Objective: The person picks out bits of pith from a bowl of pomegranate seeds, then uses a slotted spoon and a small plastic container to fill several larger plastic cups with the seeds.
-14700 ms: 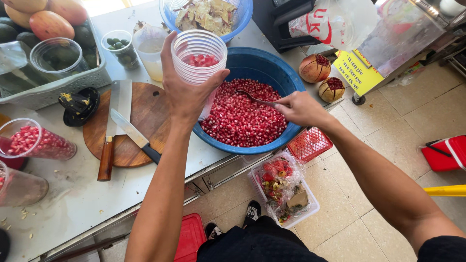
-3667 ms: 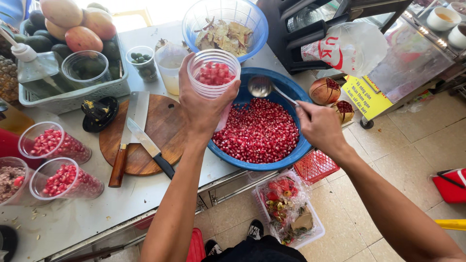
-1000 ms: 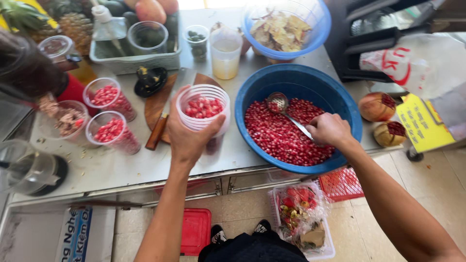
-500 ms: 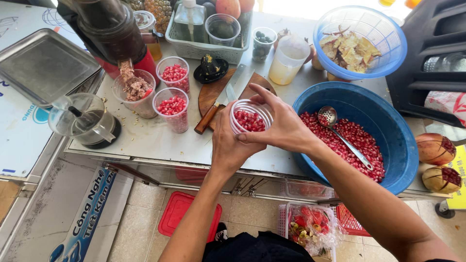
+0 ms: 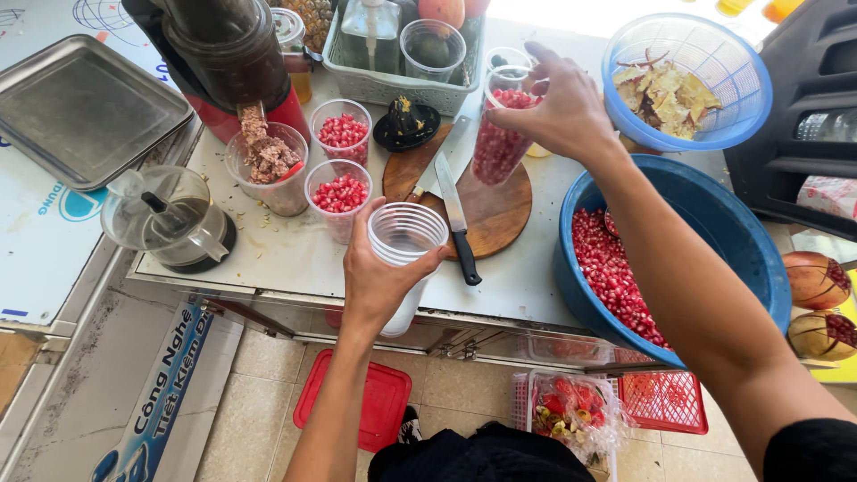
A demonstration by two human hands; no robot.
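Hands: left [image 5: 379,277] grips empty cup [image 5: 406,245], right [image 5: 558,107] lifts seed-filled cup [image 5: 498,143].

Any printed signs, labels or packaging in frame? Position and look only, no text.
Printed panel: below the counter, left; slanted white board, blue lettering.
Printed mat: far left under the steel tray; white, blue graphics.
Yellow sign: right edge, mostly cut off.
Plastic bag: floor, clear, fruit scraps.

Clear ribbed plastic cup [image 5: 406,241], matt round wooden board [image 5: 486,201], glossy blue plastic basin [image 5: 714,232], dull metal tray [image 5: 85,107].
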